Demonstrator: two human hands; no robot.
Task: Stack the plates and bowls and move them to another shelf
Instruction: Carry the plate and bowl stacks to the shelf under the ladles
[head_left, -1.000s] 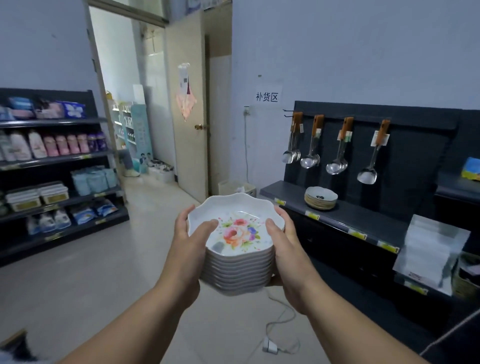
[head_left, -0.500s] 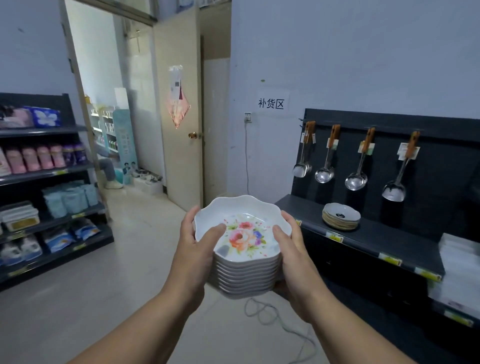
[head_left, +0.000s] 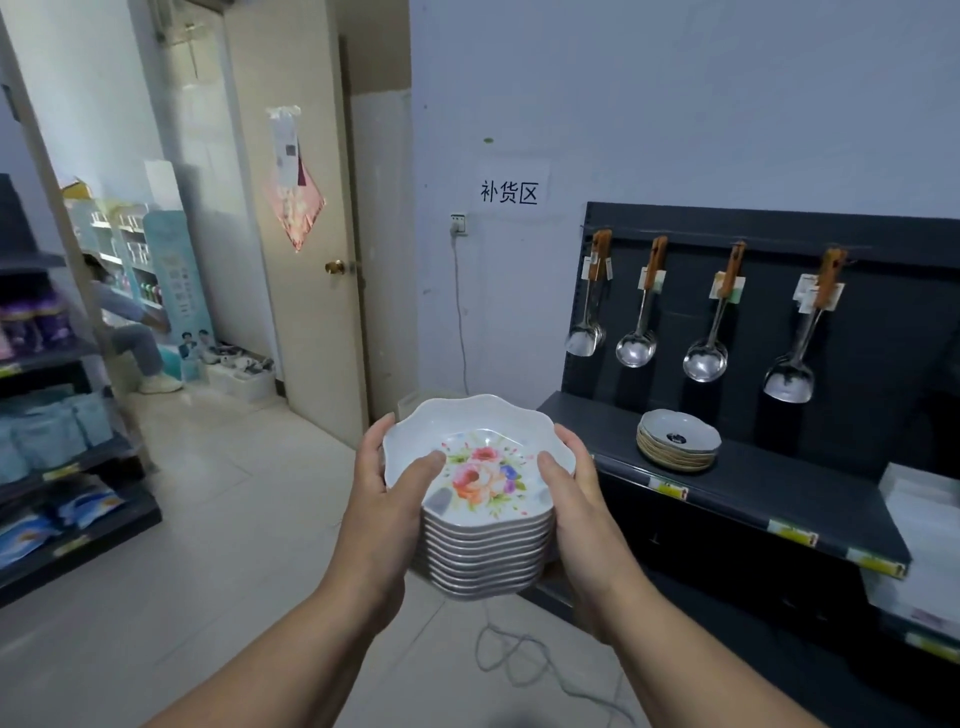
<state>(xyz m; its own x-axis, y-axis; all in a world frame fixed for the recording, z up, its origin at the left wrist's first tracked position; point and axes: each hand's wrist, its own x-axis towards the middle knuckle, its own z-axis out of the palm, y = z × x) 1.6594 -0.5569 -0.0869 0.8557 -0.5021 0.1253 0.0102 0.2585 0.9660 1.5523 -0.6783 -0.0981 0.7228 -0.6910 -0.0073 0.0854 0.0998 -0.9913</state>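
White floral bowl stack (head_left: 480, 512) held mid-air between my left hand (head_left: 387, 499) and right hand (head_left: 574, 499), fingers wrapped round the sides, thumbs hooked over the top rim. Dark shelf (head_left: 753, 488) sits right, plate pile (head_left: 678, 440) already on it. Risk: nested bowls sliding or tipping if I tilt while turning.

The stack of bowls (head_left: 480, 525) is showing white scalloped rims, the top one wearing a floral print in pink, orange, purple and green. The dark grey shelf (head_left: 753, 499) is carrying a pile of plates (head_left: 678, 441) with pale blue-grey faces and tan edges, and yellow-green price tags (head_left: 792, 532) are lining its front. Silver ladles (head_left: 636, 348) with brown wooden handles are hanging against its dark back panel.
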